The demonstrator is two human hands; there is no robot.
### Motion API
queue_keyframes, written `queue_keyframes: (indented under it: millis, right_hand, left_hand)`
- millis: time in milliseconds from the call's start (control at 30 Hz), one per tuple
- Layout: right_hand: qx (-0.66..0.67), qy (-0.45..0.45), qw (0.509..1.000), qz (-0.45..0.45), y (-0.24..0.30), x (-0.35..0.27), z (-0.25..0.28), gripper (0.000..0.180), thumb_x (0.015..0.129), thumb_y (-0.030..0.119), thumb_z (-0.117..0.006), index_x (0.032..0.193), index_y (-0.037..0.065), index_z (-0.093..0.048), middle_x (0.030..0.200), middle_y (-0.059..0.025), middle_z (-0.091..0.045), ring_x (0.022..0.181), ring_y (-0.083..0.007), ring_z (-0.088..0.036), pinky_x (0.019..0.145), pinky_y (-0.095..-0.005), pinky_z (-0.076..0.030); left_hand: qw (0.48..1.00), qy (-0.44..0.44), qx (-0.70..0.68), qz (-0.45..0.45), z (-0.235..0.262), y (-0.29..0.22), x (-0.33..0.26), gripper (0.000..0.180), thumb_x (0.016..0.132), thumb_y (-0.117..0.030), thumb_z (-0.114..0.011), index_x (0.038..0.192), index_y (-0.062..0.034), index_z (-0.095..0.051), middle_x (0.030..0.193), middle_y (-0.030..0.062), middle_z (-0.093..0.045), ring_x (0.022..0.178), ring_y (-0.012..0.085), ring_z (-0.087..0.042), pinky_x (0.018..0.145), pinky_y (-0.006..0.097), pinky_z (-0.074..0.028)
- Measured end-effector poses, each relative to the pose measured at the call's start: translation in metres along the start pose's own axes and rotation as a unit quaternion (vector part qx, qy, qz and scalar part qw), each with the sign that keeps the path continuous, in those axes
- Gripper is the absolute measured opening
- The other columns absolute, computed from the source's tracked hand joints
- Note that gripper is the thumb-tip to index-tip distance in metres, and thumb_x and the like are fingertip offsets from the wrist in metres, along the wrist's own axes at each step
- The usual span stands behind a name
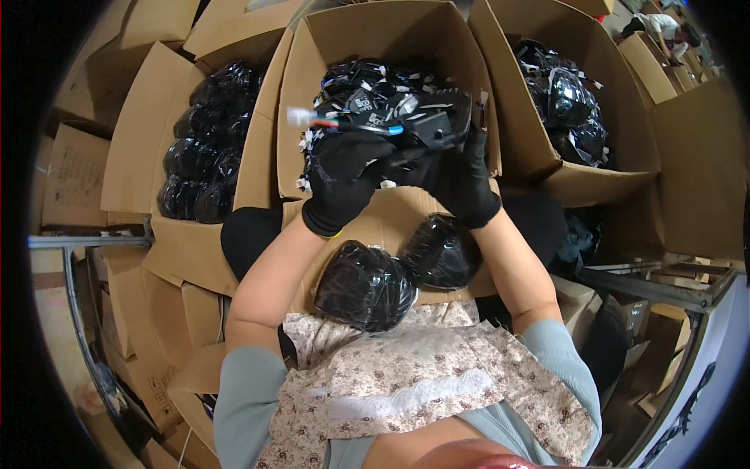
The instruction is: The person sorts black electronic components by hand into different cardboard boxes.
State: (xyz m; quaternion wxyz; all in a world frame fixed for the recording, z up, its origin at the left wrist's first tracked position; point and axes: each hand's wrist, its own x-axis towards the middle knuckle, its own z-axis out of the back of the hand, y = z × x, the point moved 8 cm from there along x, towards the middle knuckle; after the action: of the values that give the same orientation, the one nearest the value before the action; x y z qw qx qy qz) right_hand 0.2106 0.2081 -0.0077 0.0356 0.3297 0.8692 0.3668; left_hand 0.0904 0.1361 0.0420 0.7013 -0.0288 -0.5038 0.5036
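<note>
Both my hands wear black gloves and are raised over the near edge of the middle cardboard box (303, 94). Between them is a black plastic part (432, 129) with a short coloured cable (344, 125) ending in a white plug (298, 117). My left hand (341, 168) is closed at the cable side of the part. At its other end my right hand (462, 178) grips it, with some fingers hidden. Beneath and beyond lie many similar black parts (363, 102) with white plugs. Nearer my body, two black bundles wrapped in clear film (364, 287) (442, 252) rest on cardboard.
An open box on the left (129, 148) holds several film-wrapped black bundles (195, 160). More wrapped bundles (569, 102) fill part of the right box (605, 184). Metal frame rails (90, 241) flank me. Another person (660, 30) is far off at upper right.
</note>
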Motion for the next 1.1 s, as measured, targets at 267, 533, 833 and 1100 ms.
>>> queue_keyframes:
  millis: [267, 533, 833, 1100]
  right_hand:
    - [0.017, -0.024, 0.997, 0.069, 0.021, -0.006, -0.006, 0.098, 0.079, 0.071, -0.056, 0.149, 0.01, -0.025, 0.147, -0.0151, -0.038, 0.134, -0.0319, -0.04, 0.109, -0.0484, -0.036]
    - [0.049, -0.007, 0.992, 0.113, 0.041, -0.01, 0.001, 0.083, 0.083, 0.051, -0.065, 0.146, 0.008, -0.031, 0.14, -0.0178, -0.046, 0.128, -0.0331, -0.047, 0.109, -0.0462, -0.038]
    - [-0.169, -0.118, 0.927, 0.315, 0.204, -0.044, 0.028, 0.082, 0.084, 0.068, -0.047, 0.142, 0.011, -0.036, 0.138, -0.018, -0.045, 0.124, -0.0354, -0.048, 0.103, -0.0522, -0.042]
    - [-0.585, -0.287, 0.701, 0.29, 0.309, -0.083, 0.101, 0.077, 0.078, 0.056, -0.069, 0.138, 0.014, -0.046, 0.134, -0.0148, -0.048, 0.119, -0.0342, -0.05, 0.1, -0.0445, -0.044]
  left_hand:
    - [0.985, 0.033, 0.023, -0.168, -0.017, -0.034, 0.002, 0.033, 0.069, 0.006, -0.071, 0.101, -0.0048, -0.07, 0.102, 0.0141, -0.065, 0.095, 0.0335, -0.063, 0.086, 0.046, -0.049]
    - [0.878, 0.0, -0.425, 0.22, -0.027, 0.015, 0.006, 0.042, 0.099, -0.027, -0.049, 0.132, -0.0019, -0.047, 0.118, 0.0098, -0.058, 0.105, 0.0183, -0.057, 0.094, 0.033, -0.047]
    - [0.915, 0.253, -0.211, 0.234, -0.028, 0.007, -0.015, 0.031, 0.088, -0.013, -0.062, 0.116, 0.0007, -0.061, 0.109, 0.0081, -0.062, 0.099, 0.0179, -0.058, 0.089, 0.03, -0.045]
    - [0.856, 0.194, -0.225, 0.424, 0.003, 0.073, -0.054, 0.021, 0.092, -0.013, -0.06, 0.109, -0.0015, -0.064, 0.101, 0.0038, -0.064, 0.092, 0.0121, -0.058, 0.084, 0.026, -0.046]
